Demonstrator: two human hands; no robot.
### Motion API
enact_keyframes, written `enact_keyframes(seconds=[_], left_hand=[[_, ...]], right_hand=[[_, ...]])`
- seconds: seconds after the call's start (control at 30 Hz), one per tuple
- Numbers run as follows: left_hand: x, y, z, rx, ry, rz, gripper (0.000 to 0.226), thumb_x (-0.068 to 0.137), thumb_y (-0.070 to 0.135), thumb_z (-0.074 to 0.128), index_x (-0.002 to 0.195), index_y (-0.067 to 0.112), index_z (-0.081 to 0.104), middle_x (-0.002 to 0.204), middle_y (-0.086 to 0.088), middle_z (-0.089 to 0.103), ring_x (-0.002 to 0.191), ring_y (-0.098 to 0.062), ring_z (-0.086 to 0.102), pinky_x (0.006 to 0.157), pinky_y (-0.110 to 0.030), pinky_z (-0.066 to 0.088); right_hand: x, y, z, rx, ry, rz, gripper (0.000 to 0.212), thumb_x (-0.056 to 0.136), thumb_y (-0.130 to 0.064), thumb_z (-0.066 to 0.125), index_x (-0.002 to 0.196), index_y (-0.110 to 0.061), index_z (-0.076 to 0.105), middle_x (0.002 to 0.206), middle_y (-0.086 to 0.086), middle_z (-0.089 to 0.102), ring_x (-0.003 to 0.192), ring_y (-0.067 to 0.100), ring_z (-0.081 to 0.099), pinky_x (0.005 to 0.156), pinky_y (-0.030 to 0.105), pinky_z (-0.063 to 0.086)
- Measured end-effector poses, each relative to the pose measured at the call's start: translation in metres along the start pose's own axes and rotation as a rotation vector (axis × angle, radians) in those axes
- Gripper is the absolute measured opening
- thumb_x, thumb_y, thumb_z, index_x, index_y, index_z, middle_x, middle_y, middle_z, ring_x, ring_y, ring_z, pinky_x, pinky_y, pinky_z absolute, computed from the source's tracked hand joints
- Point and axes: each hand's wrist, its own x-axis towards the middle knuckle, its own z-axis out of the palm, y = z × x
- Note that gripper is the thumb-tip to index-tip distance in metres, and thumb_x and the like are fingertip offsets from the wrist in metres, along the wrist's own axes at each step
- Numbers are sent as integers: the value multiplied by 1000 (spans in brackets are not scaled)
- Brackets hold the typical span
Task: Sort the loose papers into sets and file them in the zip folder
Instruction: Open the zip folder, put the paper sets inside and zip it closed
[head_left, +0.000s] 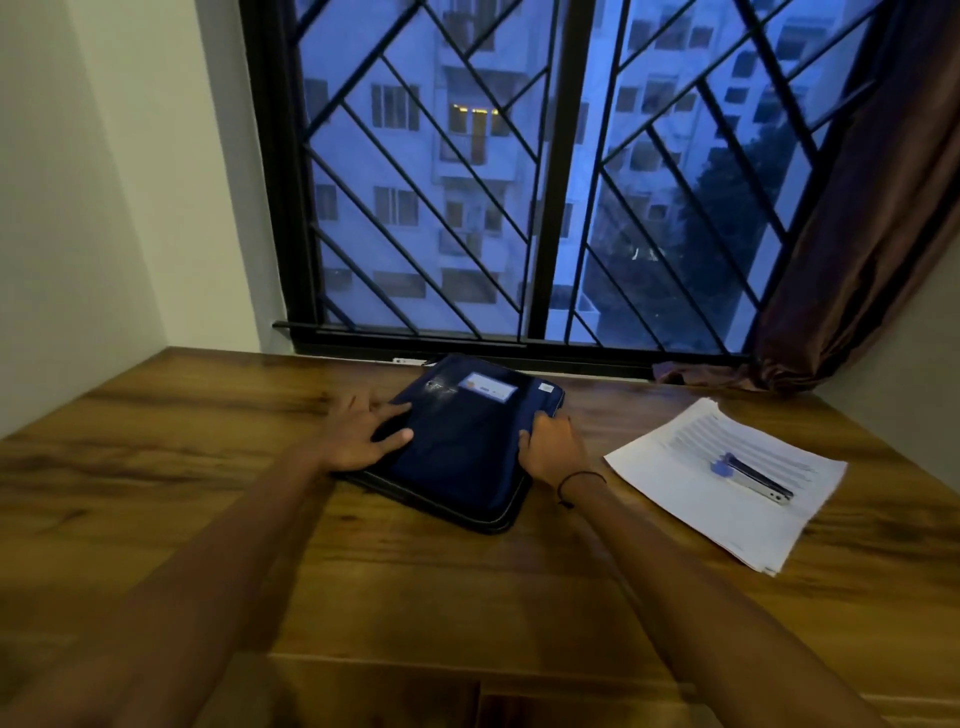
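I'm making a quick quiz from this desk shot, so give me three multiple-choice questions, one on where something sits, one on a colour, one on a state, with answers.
1. What lies on the stack of papers?
A) stapler B) mug C) scissors

2. What colour is the zip folder?
A) red B) navy blue C) yellow

3. How does the left hand lie?
A) clenched in the air B) flat on the folder, fingers spread C) holding a sheet

Answers: 1 A, the stapler rests on the top sheet. 2 B, its cover is dark blue. 3 B, spread fingers press the cover.

Both my hands on the zip folder

My left hand (363, 434) presses the zip folder (467, 441) flat; my right hand (550, 441) grips its edge.
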Motion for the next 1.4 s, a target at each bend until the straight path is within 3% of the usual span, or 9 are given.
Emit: enact_keyframes(seconds=[0.13,0.23,0.3,0.37,0.53,0.83,0.97,1.13,1.4], left_hand=[[-32,-2,0,-869,-55,-51,96,63,95,58,143,42,53,148,9,40,135,-12,43,106,-27,40],[-48,-6,-14,-1108,-148,-48,85,73,81,64,142,32,59,145,11,54,131,-12,51,105,-30,42],[-47,-20,-11,-1128,-158,-32,64,99,67,37,143,26,59,157,7,44,147,-16,35,124,-38,21],[-43,-32,-6,-1162,-143,-36,69,107,54,12,140,23,63,161,5,40,152,-15,28,127,-37,9],[-48,-30,-6,-1239,-139,-73,76,105,60,12,130,19,71,142,1,63,136,-20,52,120,-39,28],[-57,-20,-9,-1120,-31,-34,32,107,19,49,133,16,68,140,4,63,129,-11,58,97,-15,48],[-55,-28,-7,-967,5,35,54,90,-19,57,134,9,65,135,-2,66,125,-14,63,99,-18,50],[-49,-26,-7,-886,38,22,43,100,-6,55,131,20,69,134,1,67,123,-11,63,109,-29,49],[-56,-11,-11,-796,59,8,41,104,2,50,134,23,67,138,12,53,126,-4,48,83,-4,42]], right_hand=[[-2,-15,5,-138,70,-9,37,100,-42,46,121,-12,54,132,22,51,114,42,51,92,47,44],[-27,-51,5,-78,207,-298,38,95,-48,52,121,-21,58,123,9,51,113,31,47,90,49,45],[-43,-81,6,-23,165,-623,33,98,-42,52,126,-26,56,120,0,51,110,20,46,91,42,45],[-53,-111,10,-99,133,-877,33,100,-32,49,133,-27,53,118,-1,51,105,16,45,87,31,41],[-49,-162,25,-296,139,-1141,31,104,-42,45,129,-28,57,127,10,50,112,25,46,89,39,44],[-43,-189,41,-332,161,-1139,23,101,-19,49,115,-16,66,123,14,53,110,30,49,86,43,47],[-47,-180,41,-274,209,-1146,19,98,-20,52,109,-13,67,126,10,56,106,28,52,81,41,49],[-57,-154,30,-283,275,-1149,16,101,-19,50,107,-16,65,111,2,60,105,23,50,82,37,44],[-84,-78,7,-309,295,-1121,13,102,-30,54,108,-22,62,109,-2,58,98,21,48,83,36,41]])
